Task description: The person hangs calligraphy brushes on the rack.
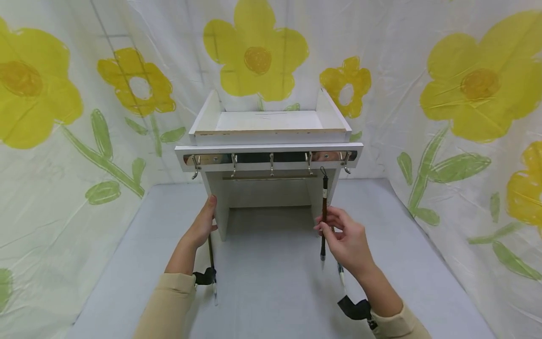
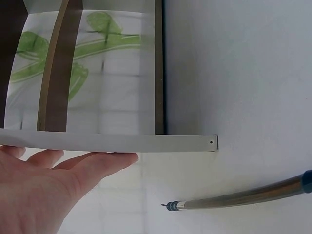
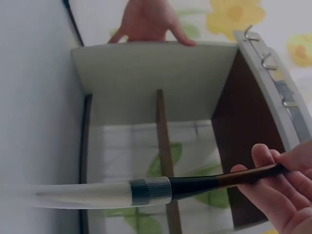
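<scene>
In the head view a white shelf rack (image 1: 271,137) stands on the table, with a row of metal hooks (image 1: 272,164) along its front rail. My left hand (image 1: 202,225) rests against the outside of its left side panel; the left wrist view shows the fingers (image 2: 105,163) extended along that panel. My right hand (image 1: 345,238) pinches the wooden handle of a calligraphy brush (image 1: 324,195), held upright with its tip down. The brush's hanging loop is up near the right-hand hooks. Pale bristles (image 3: 83,195) appear under a translucent cover in the right wrist view.
A second brush (image 1: 211,252) lies on the table left of the rack, near my left wrist. Another brush (image 1: 340,273) lies on the right, partly hidden by my right hand. A flower-printed curtain (image 1: 271,56) surrounds the pale table (image 1: 271,282).
</scene>
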### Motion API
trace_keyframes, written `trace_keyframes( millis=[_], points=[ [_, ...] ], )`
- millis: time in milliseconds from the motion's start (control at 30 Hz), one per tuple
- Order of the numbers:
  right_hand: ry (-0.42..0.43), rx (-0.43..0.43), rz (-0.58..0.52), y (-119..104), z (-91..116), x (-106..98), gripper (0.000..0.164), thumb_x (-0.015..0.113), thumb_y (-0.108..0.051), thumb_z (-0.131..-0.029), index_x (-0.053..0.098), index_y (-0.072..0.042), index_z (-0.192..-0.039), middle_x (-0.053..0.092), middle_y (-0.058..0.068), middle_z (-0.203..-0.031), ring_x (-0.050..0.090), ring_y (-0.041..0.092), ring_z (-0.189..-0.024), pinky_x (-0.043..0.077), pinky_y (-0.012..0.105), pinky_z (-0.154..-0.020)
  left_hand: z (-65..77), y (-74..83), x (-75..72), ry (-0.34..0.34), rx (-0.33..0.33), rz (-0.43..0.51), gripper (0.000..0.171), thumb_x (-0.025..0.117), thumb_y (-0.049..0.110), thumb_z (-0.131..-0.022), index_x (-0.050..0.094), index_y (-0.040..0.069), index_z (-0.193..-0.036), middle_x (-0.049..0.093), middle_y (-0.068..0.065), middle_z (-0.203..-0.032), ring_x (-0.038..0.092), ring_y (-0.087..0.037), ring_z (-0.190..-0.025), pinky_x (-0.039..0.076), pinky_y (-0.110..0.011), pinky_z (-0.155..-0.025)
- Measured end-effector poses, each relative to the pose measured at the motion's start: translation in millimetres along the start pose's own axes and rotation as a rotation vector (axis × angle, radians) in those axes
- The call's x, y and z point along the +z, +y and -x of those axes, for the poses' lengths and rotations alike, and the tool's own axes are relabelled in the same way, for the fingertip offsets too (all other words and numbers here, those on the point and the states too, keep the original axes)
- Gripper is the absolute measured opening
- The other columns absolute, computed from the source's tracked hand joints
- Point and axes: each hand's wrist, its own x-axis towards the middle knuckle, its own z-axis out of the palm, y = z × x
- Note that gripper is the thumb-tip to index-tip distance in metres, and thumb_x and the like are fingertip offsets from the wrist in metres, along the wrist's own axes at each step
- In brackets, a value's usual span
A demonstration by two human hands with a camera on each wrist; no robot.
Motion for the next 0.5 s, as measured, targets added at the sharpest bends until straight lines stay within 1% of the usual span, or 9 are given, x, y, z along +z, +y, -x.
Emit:
trace_keyframes(
  millis=[133,200,333,400,433,500],
  points=[
    [-0.029,-0.02,-0.006,1.4,1.8,6.3,0.037,0.067,0.01,-0.091,0.059,-0.002,-0.125,0.074,0.008,-0.101,0.075,0.021,-0.081,0.061,0.023,-0.067,-0.3,-0.9,-2.1,-0.023,-0.003,0.013,0.079,0.004,0.065,-0.102,-0.014,0.016,-0.161,-0.011,-0.019,-0.169,0.008,-0.052,-0.152,0.03,-0.067,-0.114],
    [-0.032,-0.031,-0.008,-2.7,1.2,9.1,0.037,0.067,0.014,-0.089,0.059,0.001,-0.124,0.074,0.01,-0.099,0.075,0.024,-0.079,0.062,0.026,-0.065,-0.7,-2.1,-2.4,-0.025,-0.005,0.016,0.081,0.004,0.066,-0.102,-0.015,0.014,-0.161,-0.012,-0.02,-0.168,0.007,-0.052,-0.152,0.03,-0.066,-0.115],
    [-0.039,-0.035,-0.005,-0.8,0.0,12.2,0.039,0.067,0.013,-0.089,0.059,0.0,-0.124,0.073,0.01,-0.099,0.075,0.023,-0.079,0.062,0.025,-0.066,-1.1,-3.4,-1.9,-0.015,-0.002,0.01,0.085,0.004,0.07,-0.1,-0.013,0.014,-0.161,-0.01,-0.02,-0.168,0.008,-0.052,-0.152,0.031,-0.066,-0.114],
    [-0.05,-0.03,-0.002,0.1,-1.4,12.2,0.038,0.067,0.011,-0.091,0.059,-0.001,-0.126,0.073,0.009,-0.1,0.075,0.022,-0.08,0.062,0.024,-0.067,-1.2,-3.5,-1.6,-0.011,-0.001,0.008,0.085,0.004,0.07,-0.1,-0.012,0.014,-0.162,-0.009,-0.019,-0.169,0.009,-0.052,-0.152,0.031,-0.066,-0.114],
    [-0.056,-0.024,-0.004,4.9,-1.3,12.6,0.038,0.067,0.009,-0.092,0.058,-0.003,-0.127,0.073,0.007,-0.101,0.075,0.02,-0.081,0.061,0.022,-0.068,-1.2,-3.4,-1.8,-0.011,-0.002,0.006,0.085,0.004,0.07,-0.1,-0.012,0.015,-0.162,-0.009,-0.019,-0.169,0.009,-0.052,-0.152,0.031,-0.066,-0.114],
    [-0.064,-0.015,-0.004,5.6,-3.0,13.1,0.037,0.067,0.008,-0.092,0.059,-0.003,-0.127,0.073,0.007,-0.101,0.075,0.019,-0.082,0.061,0.022,-0.068,-1.3,-3.4,-2.3,-0.011,-0.007,0.005,0.085,0.005,0.071,-0.1,-0.013,0.015,-0.162,-0.009,-0.019,-0.169,0.008,-0.052,-0.152,0.031,-0.066,-0.114]
  ],
)
